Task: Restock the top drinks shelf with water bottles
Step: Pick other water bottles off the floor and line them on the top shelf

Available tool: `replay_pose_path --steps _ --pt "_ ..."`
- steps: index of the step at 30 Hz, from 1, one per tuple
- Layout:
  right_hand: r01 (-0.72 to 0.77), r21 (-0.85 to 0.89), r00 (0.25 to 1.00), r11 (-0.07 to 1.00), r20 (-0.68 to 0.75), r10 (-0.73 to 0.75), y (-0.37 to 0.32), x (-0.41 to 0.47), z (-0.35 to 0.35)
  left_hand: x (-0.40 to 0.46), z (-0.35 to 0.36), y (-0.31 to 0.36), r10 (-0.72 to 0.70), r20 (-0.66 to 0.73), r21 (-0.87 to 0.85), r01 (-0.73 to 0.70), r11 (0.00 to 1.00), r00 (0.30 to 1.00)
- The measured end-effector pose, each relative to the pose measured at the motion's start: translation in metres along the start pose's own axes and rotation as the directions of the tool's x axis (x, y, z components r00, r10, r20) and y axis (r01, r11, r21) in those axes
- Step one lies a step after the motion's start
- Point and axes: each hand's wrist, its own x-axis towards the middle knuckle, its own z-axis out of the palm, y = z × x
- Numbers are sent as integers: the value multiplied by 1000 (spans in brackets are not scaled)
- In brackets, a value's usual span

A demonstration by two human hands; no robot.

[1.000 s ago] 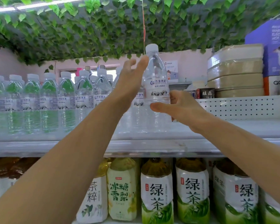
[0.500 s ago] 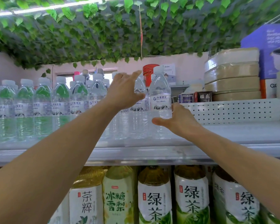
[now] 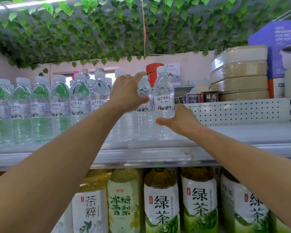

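The rightmost water bottle [image 3: 163, 91], clear with a white cap and a blue-printed label, stands on the top shelf [image 3: 242, 132]. My right hand [image 3: 180, 121] holds its lower body, thumb in front and fingers hidden behind it. My left hand [image 3: 126, 93] reaches over the neighbouring bottle [image 3: 144, 89], with straight fingers above it and the thumb touching its side. A long row of matching water bottles [image 3: 60, 105] fills the shelf to the left.
A perforated white divider [image 3: 238, 111] backs the bare right part of the shelf. Behind it are stacked beige containers [image 3: 238, 73] and a purple hot pot box [image 3: 279, 47]. Large tea bottles [image 3: 161, 204] fill the shelf below. Green leaf garlands [image 3: 91, 31] hang overhead.
The bottle my right hand held high has come down onto the shelf at the right end of the row. My left hand moved from beside it onto the neighbouring bottle.
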Motion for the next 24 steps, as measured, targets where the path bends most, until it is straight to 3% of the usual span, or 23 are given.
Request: replay_pose_path --steps 6,12,17,20,24 --pt "-13 -29 1000 999 -28 12 2 0 3 0 2 -1 -4 1 -13 4 1000 1000" --pt "2 -16 999 1000 41 -2 4 -10 0 -16 6 0 17 -62 -18 -18 1000 998" --pt "221 -204 941 954 -214 -264 18 -63 -23 -78 17 18 62 -194 -72 -77 994 979" --pt "296 -326 887 898 -256 -385 33 -105 -43 -128 23 39 40 -217 -138 -71 988 975" --pt "318 -348 871 882 -260 -417 57 -163 -61 -189 32 75 26 -145 -207 -56 977 989"
